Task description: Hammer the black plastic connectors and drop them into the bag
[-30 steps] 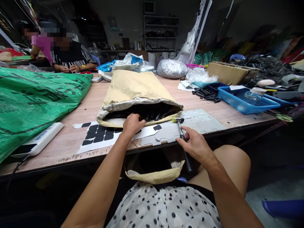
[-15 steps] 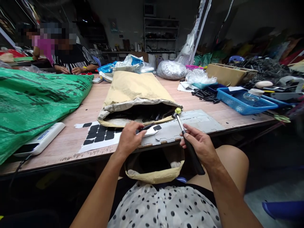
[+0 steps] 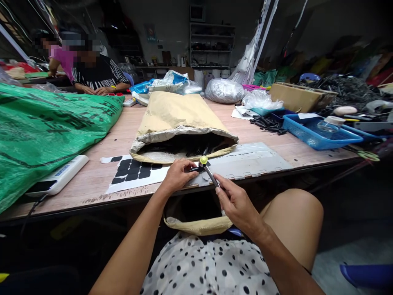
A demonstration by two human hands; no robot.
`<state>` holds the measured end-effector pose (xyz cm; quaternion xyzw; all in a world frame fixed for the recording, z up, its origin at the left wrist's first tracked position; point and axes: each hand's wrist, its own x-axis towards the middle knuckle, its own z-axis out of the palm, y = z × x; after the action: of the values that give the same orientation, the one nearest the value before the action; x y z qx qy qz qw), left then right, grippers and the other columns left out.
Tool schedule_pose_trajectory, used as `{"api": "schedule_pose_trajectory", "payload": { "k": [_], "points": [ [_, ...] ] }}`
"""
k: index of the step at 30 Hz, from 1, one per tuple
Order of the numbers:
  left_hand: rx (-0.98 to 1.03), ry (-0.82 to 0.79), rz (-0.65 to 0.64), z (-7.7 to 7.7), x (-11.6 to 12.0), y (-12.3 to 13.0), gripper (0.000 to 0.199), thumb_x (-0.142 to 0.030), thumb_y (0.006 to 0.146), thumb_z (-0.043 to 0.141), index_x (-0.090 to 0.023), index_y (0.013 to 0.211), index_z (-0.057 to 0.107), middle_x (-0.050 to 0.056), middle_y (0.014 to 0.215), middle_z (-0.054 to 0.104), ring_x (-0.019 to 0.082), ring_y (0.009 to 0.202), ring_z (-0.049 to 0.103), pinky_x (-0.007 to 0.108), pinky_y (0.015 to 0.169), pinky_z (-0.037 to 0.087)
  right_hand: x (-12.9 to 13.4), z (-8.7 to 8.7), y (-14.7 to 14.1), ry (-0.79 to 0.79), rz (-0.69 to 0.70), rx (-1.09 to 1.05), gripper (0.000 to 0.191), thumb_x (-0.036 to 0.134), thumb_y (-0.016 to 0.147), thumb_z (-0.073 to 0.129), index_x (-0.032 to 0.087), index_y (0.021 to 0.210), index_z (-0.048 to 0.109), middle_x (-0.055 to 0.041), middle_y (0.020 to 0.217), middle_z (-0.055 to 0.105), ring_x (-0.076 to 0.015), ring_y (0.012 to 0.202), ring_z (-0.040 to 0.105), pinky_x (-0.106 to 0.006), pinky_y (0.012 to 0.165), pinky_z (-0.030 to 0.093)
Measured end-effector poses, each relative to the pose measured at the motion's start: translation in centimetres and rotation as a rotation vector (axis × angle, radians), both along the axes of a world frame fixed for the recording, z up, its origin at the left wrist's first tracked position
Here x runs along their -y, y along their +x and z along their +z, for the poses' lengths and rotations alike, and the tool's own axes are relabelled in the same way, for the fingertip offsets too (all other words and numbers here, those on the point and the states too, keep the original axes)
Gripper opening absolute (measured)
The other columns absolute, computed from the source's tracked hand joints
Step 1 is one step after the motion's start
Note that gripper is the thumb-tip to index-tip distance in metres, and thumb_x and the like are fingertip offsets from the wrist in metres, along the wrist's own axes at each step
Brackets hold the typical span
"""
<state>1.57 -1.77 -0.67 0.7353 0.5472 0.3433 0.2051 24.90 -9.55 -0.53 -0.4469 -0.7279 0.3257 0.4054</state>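
My left hand (image 3: 179, 177) pinches a small black part (image 3: 195, 168) at the table's front edge, above a grey board (image 3: 248, 159). In my right hand (image 3: 235, 200) is a hammer (image 3: 211, 176) with a yellow-green face and a metal shaft; its head is at the black part, though contact cannot be made out. Behind both hands lies a tan paper sack (image 3: 181, 114), its mouth towards me and dark pieces inside. A white sheet with black rounded squares (image 3: 132, 170) lies left of my left hand.
A green sack (image 3: 55, 127) and a white device (image 3: 61, 176) lie at left. On the right are a blue basket (image 3: 319, 133), black pieces (image 3: 267, 123) and a cardboard box (image 3: 301, 96). Another open sack (image 3: 199, 226) hangs below the table edge. Two people sit at back left.
My right hand has moved left with the hammer, bringing its head from beside the sack's mouth to the black part. My left hand has shifted slightly right in the view.
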Motion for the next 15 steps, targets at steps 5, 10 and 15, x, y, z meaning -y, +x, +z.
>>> {"api": "schedule_pose_trajectory", "payload": {
  "k": [5,10,15],
  "points": [
    [0.034,-0.054,-0.004,-0.4,-0.4,0.0,0.021,-0.027,0.076,0.076,-0.02,0.096,0.075,0.003,0.096,0.07,0.021,0.092,0.061,0.034,0.084,0.048,0.2,0.7,-1.1,0.073,0.013,0.014,0.046,0.03,0.101,0.046,0.022,0.146,0.055,-0.0107,0.115,0.069,-0.0224,0.1,0.069,-0.04,0.091,0.059],
    [0.04,-0.06,-0.013,-0.1,-0.6,0.1,0.014,-0.025,0.073,0.074,-0.019,0.085,0.074,0.001,0.086,0.067,0.019,0.083,0.059,0.03,0.076,0.048,0.1,0.3,-2.1,0.169,0.038,0.056,0.047,0.025,0.102,0.043,0.024,0.147,0.054,-0.0107,0.128,0.067,-0.0235,0.119,0.063,-0.041,0.107,0.051],
    [0.055,-0.061,0.008,-0.3,-0.6,0.1,0.019,-0.026,0.073,0.076,-0.02,0.091,0.075,0.001,0.091,0.069,0.02,0.088,0.061,0.031,0.079,0.049,0.2,0.1,-2.0,0.182,0.011,0.082,0.047,0.025,0.101,0.043,0.025,0.147,0.054,-0.0107,0.126,0.067,-0.0235,0.117,0.064,-0.041,0.107,0.052]
  ]
}}
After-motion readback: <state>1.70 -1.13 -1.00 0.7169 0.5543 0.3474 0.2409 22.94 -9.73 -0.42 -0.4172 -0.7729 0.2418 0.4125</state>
